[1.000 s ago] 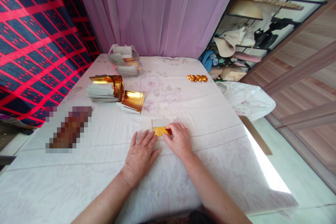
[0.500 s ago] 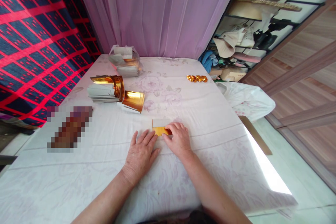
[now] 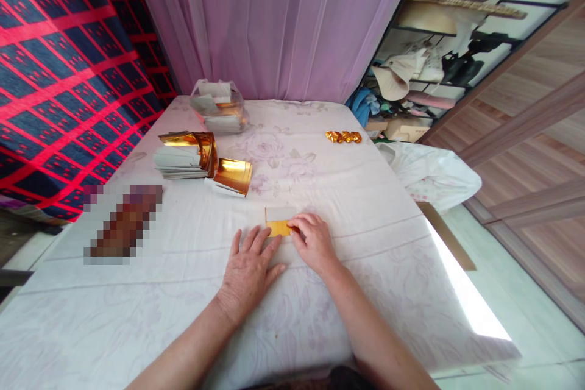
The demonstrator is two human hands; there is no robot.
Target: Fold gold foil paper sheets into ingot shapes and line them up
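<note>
No writing, label, brand, number or sign is showing legibly anywhere in the view: the small gold foil paper sheet (image 3: 278,228) is showing only plain gold and white faces, and the stacks of gold foil sheets (image 3: 201,158) farther back are bearing nothing readable.

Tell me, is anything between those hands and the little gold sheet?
Nothing visible. Both hands already touch the gold sheet: the right hand presses its right end, the left hand lies flat against its near edge on the white cloth.
</note>
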